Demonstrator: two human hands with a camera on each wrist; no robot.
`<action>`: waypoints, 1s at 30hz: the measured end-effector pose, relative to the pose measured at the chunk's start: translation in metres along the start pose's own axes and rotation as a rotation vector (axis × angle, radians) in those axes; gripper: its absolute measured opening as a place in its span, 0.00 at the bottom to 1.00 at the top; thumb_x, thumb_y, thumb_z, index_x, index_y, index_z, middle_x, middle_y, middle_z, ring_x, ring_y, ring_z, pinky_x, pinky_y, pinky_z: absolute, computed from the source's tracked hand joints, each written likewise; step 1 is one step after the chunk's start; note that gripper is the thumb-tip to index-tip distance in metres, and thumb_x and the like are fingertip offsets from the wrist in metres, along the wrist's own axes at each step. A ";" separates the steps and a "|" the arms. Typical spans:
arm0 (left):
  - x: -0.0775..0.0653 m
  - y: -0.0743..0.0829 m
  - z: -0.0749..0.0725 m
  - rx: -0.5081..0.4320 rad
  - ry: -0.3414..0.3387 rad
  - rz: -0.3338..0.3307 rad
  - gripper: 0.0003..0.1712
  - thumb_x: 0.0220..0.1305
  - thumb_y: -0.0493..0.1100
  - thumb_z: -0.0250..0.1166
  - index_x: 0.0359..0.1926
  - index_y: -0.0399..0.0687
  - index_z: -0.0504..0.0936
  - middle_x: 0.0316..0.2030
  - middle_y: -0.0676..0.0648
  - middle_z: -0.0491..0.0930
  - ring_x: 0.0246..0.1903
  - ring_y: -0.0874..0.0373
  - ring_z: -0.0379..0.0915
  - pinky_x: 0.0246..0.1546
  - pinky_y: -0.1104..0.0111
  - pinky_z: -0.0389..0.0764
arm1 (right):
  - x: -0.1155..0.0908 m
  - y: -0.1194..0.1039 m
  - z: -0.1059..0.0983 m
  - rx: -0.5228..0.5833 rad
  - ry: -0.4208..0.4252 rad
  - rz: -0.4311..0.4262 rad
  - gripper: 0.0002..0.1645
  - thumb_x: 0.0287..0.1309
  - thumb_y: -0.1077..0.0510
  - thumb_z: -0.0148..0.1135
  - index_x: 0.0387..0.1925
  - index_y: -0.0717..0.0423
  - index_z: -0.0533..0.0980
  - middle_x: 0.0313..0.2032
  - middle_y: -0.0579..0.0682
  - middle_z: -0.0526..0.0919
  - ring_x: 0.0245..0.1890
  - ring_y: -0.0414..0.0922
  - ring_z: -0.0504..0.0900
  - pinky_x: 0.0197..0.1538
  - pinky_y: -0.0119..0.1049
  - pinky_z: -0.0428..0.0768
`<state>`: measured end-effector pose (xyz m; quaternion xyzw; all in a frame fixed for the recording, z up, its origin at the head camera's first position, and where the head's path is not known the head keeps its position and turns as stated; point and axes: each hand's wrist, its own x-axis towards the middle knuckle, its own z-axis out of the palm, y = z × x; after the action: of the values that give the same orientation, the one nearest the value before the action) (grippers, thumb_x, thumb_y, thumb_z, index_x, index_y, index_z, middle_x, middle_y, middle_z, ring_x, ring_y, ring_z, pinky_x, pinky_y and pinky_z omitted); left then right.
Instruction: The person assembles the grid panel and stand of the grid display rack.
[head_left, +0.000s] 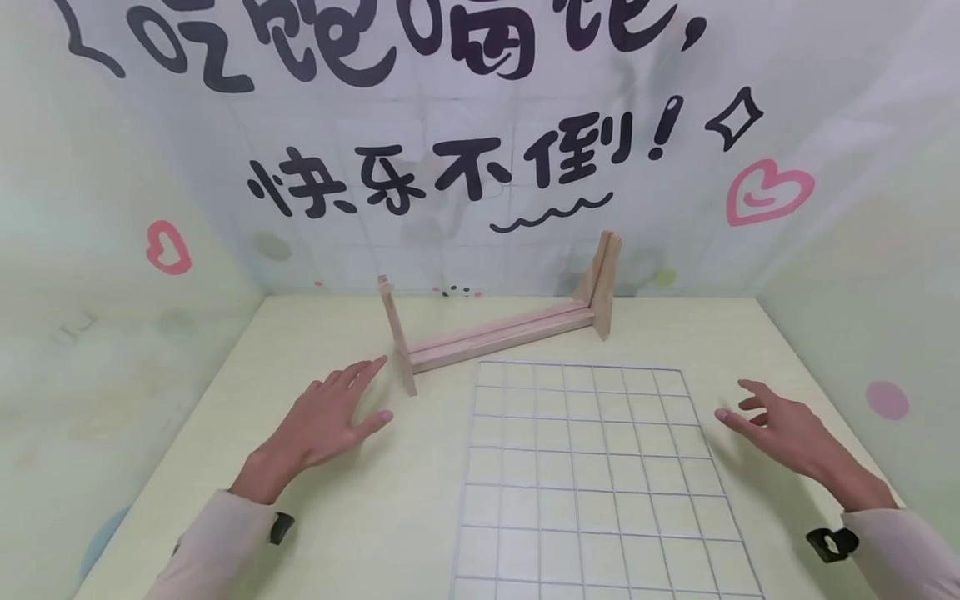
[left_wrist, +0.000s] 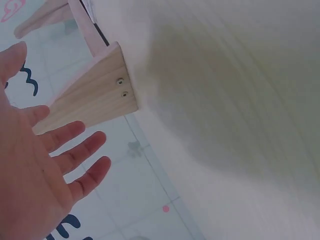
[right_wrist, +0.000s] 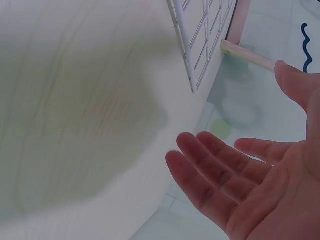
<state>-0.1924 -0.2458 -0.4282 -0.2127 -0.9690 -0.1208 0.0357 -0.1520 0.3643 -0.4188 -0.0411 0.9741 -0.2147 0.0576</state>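
Apparently at the reaching step; left hand (head_left: 322, 421) near the wooden stand (head_left: 502, 341), right hand (head_left: 787, 429) beside the wire grid (head_left: 570, 452), apart, empty; gripping would need closing in.

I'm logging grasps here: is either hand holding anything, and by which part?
Nothing is held. The left hand is empty near the wooden stand, and the right hand is empty beside the wire grid panel.
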 end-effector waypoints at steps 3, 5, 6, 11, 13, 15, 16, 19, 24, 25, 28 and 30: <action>0.001 0.006 -0.001 -0.027 -0.024 -0.001 0.46 0.68 0.70 0.53 0.78 0.55 0.52 0.70 0.40 0.66 0.65 0.38 0.66 0.58 0.36 0.68 | -0.002 -0.003 0.001 0.030 -0.017 0.015 0.47 0.69 0.38 0.53 0.69 0.73 0.56 0.53 0.71 0.79 0.47 0.63 0.84 0.42 0.55 0.82; 0.003 0.010 -0.001 -0.054 -0.038 -0.006 0.47 0.68 0.70 0.53 0.78 0.54 0.52 0.70 0.40 0.66 0.66 0.38 0.65 0.59 0.35 0.67 | -0.002 -0.004 0.001 0.040 -0.025 0.019 0.47 0.70 0.38 0.53 0.69 0.73 0.56 0.52 0.71 0.80 0.46 0.63 0.84 0.41 0.54 0.82; 0.005 0.013 0.000 -0.063 -0.042 -0.006 0.47 0.68 0.70 0.53 0.78 0.53 0.52 0.69 0.39 0.66 0.65 0.38 0.66 0.59 0.36 0.68 | -0.003 -0.004 0.000 0.047 -0.031 0.023 0.47 0.70 0.39 0.53 0.69 0.73 0.56 0.52 0.71 0.80 0.44 0.61 0.85 0.40 0.52 0.83; 0.010 0.023 0.001 -0.142 -0.077 -0.028 0.47 0.68 0.69 0.54 0.78 0.53 0.52 0.68 0.37 0.68 0.62 0.37 0.69 0.55 0.39 0.72 | -0.003 -0.005 0.000 0.116 -0.089 0.039 0.46 0.71 0.40 0.52 0.69 0.75 0.55 0.53 0.74 0.78 0.35 0.51 0.87 0.34 0.43 0.83; 0.011 0.027 0.002 -0.174 -0.109 -0.042 0.47 0.68 0.69 0.54 0.78 0.52 0.53 0.67 0.37 0.68 0.62 0.37 0.70 0.53 0.40 0.75 | -0.004 -0.005 0.001 0.158 -0.122 0.050 0.46 0.71 0.40 0.52 0.69 0.76 0.55 0.52 0.75 0.78 0.34 0.49 0.87 0.33 0.41 0.84; 0.012 0.032 0.004 -0.193 -0.150 -0.055 0.48 0.67 0.70 0.54 0.78 0.53 0.52 0.67 0.37 0.68 0.63 0.38 0.69 0.54 0.41 0.75 | -0.004 -0.004 0.003 0.198 -0.152 0.063 0.45 0.72 0.41 0.52 0.68 0.76 0.56 0.50 0.75 0.79 0.35 0.49 0.87 0.33 0.40 0.86; 0.012 0.035 0.005 -0.199 -0.170 -0.058 0.48 0.67 0.71 0.53 0.78 0.53 0.52 0.68 0.38 0.68 0.64 0.38 0.68 0.55 0.41 0.75 | -0.004 -0.004 0.003 0.220 -0.169 0.072 0.44 0.72 0.42 0.52 0.67 0.77 0.56 0.48 0.74 0.80 0.35 0.49 0.87 0.32 0.40 0.86; 0.014 0.044 0.010 -0.221 -0.224 -0.064 0.49 0.66 0.73 0.53 0.78 0.54 0.51 0.69 0.40 0.68 0.67 0.40 0.65 0.60 0.41 0.71 | -0.004 -0.004 0.006 0.271 -0.219 0.118 0.43 0.72 0.41 0.52 0.66 0.77 0.59 0.45 0.68 0.83 0.33 0.48 0.86 0.32 0.39 0.87; 0.019 0.058 0.019 -0.303 -0.263 -0.099 0.48 0.68 0.67 0.56 0.78 0.52 0.51 0.70 0.41 0.66 0.69 0.43 0.63 0.63 0.41 0.69 | -0.004 -0.004 0.010 0.323 -0.274 0.165 0.40 0.72 0.41 0.52 0.62 0.76 0.65 0.39 0.58 0.85 0.32 0.48 0.85 0.32 0.41 0.87; 0.020 0.060 0.020 -0.324 -0.261 -0.116 0.47 0.68 0.64 0.57 0.78 0.50 0.51 0.69 0.40 0.67 0.68 0.43 0.65 0.62 0.41 0.70 | -0.004 -0.004 0.011 0.329 -0.281 0.170 0.39 0.72 0.42 0.53 0.61 0.75 0.66 0.39 0.57 0.84 0.32 0.47 0.85 0.32 0.41 0.87; 0.024 0.064 0.022 -0.390 -0.252 -0.169 0.43 0.71 0.56 0.59 0.76 0.42 0.53 0.66 0.36 0.70 0.61 0.41 0.73 0.57 0.45 0.75 | -0.006 -0.005 0.012 0.350 -0.302 0.180 0.36 0.71 0.43 0.54 0.59 0.74 0.69 0.37 0.55 0.83 0.31 0.48 0.85 0.32 0.41 0.87; 0.026 0.067 0.022 -0.434 -0.257 -0.207 0.41 0.71 0.53 0.59 0.75 0.38 0.55 0.61 0.34 0.74 0.54 0.43 0.77 0.52 0.48 0.79 | -0.007 -0.005 0.013 0.360 -0.312 0.183 0.34 0.70 0.43 0.56 0.57 0.73 0.70 0.36 0.54 0.83 0.31 0.48 0.84 0.32 0.41 0.87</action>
<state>-0.1881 -0.1712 -0.4316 -0.1290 -0.9336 -0.3005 -0.1465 -0.1430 0.3549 -0.4273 0.0255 0.8992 -0.3695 0.2329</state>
